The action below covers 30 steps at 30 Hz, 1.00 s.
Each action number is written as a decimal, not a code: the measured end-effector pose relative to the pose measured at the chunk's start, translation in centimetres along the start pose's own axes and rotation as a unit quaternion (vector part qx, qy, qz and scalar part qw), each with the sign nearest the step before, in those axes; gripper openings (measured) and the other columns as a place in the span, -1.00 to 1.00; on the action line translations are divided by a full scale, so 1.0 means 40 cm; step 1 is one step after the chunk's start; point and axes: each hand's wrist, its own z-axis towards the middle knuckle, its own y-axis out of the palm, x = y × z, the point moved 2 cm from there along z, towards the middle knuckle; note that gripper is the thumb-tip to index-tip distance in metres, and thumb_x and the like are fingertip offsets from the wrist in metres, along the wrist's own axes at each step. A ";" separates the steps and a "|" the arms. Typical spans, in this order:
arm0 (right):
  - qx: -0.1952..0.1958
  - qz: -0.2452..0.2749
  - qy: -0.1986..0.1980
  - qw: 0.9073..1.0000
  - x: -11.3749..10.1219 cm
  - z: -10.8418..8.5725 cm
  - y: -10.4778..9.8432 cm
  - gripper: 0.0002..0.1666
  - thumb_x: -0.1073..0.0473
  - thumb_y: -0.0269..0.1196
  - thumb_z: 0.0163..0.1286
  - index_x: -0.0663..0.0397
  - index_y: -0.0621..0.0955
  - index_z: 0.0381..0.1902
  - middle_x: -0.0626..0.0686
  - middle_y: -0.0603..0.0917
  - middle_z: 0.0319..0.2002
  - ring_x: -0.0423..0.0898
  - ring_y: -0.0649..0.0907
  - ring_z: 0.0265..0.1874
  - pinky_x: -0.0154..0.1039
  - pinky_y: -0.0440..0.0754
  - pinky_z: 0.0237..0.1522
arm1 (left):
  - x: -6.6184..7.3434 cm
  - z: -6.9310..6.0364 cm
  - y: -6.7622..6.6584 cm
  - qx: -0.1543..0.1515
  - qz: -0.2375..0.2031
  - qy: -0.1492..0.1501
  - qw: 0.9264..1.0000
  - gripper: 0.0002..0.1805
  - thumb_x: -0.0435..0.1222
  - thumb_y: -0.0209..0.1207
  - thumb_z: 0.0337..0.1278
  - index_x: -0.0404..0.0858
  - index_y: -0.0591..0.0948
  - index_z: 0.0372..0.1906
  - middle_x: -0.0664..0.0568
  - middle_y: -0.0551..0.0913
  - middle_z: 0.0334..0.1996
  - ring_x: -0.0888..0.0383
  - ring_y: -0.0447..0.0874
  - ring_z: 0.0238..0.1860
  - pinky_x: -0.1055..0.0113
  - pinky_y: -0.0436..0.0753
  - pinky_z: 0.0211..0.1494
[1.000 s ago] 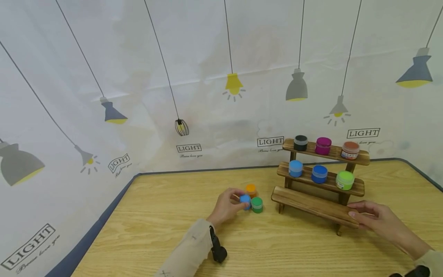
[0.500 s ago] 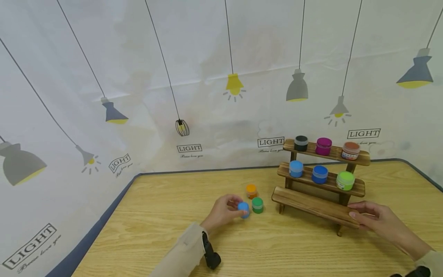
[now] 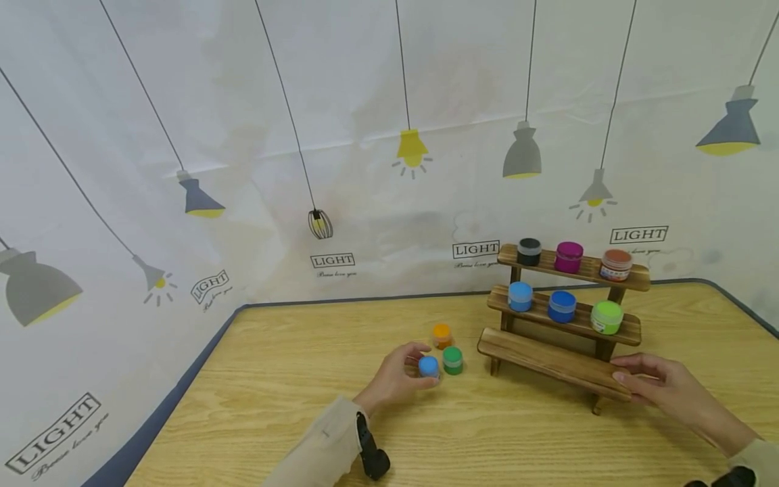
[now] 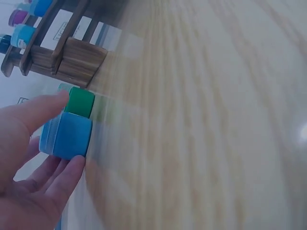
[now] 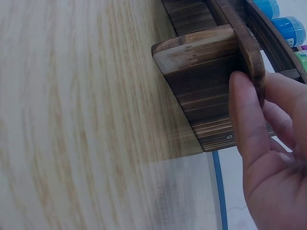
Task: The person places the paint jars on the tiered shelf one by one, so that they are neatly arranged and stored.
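Note:
In the head view my left hand point(image 3: 398, 375) is spread around a small light-blue paint jar point(image 3: 429, 367) standing on the table. The left wrist view shows fingertips point(image 4: 76, 162) against the blue jar's side, with the thumb near its opposite edge; thumb contact is unclear. A green jar point(image 3: 452, 360) stands just right of it, and an orange jar point(image 3: 442, 335) is behind. My right hand point(image 3: 660, 385) pinches the right end of the bottom shelf of a three-tier wooden stand point(image 3: 550, 355), with the thumb on one face in the right wrist view.
The stand's top tier bears black point(image 3: 529, 251), magenta point(image 3: 569, 257) and reddish-brown point(image 3: 617, 264) jars. On the middle tier are light-blue point(image 3: 520, 296), dark-blue point(image 3: 562, 306) and lime-green point(image 3: 606, 317) jars. A lamp-printed backdrop point(image 3: 365, 169) rises behind the wooden table point(image 3: 292, 352).
The light-blue jar has shifted slightly toward me, away from the orange and green jars. My left thumb and fingers have since spread wider around it. My right hand stays on the stand.

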 end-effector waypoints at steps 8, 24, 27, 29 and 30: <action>-0.001 0.006 0.006 1.000 -0.001 0.000 0.000 -0.70 0.23 0.02 0.35 0.30 0.48 -0.03 -0.50 0.45 -0.25 -0.42 0.56 -0.30 -0.25 0.60 -0.39 | -0.004 0.002 0.007 0.010 0.010 0.011 1.000 -0.61 -0.27 0.28 -0.08 -0.21 0.52 -0.06 0.07 0.52 -0.16 0.13 0.47 -0.15 0.23 0.46 -0.07; -0.002 0.013 0.005 1.000 -0.003 0.000 -0.001 -0.71 0.24 0.02 0.35 0.28 0.48 -0.04 -0.48 0.47 -0.25 -0.39 0.56 -0.30 -0.24 0.60 -0.39 | 0.067 -0.030 0.006 -0.041 -0.025 0.057 0.997 -0.63 -0.35 0.28 -0.09 -0.26 0.54 -0.07 0.03 0.47 -0.17 0.14 0.48 -0.15 0.45 0.55 -0.23; -0.002 0.012 0.001 1.000 -0.002 0.000 0.000 -0.71 0.24 0.02 0.35 0.30 0.48 -0.04 -0.49 0.46 -0.24 -0.40 0.56 -0.30 -0.24 0.60 -0.39 | 0.092 -0.033 0.018 -0.059 -0.021 0.075 0.995 -0.62 -0.36 0.28 -0.10 -0.29 0.54 -0.07 0.01 0.46 -0.16 0.16 0.48 -0.16 0.48 0.54 -0.25; -0.001 0.011 -0.002 1.000 -0.001 0.000 0.000 -0.71 0.24 0.02 0.35 0.30 0.48 -0.04 -0.49 0.46 -0.24 -0.40 0.56 -0.30 -0.24 0.60 -0.39 | 0.107 -0.030 0.030 -0.069 -0.015 0.084 0.994 -0.62 -0.37 0.28 -0.10 -0.30 0.54 -0.07 0.01 0.45 -0.15 0.19 0.48 -0.16 0.50 0.54 -0.27; 0.000 0.011 -0.002 1.000 -0.001 0.000 0.000 -0.71 0.25 0.02 0.35 0.29 0.48 -0.04 -0.50 0.46 -0.24 -0.40 0.56 -0.30 -0.24 0.60 -0.39 | 0.115 -0.028 0.037 -0.074 -0.013 0.091 0.993 -0.61 -0.37 0.27 -0.09 -0.31 0.53 -0.06 0.00 0.45 -0.14 0.19 0.48 -0.16 0.51 0.54 -0.27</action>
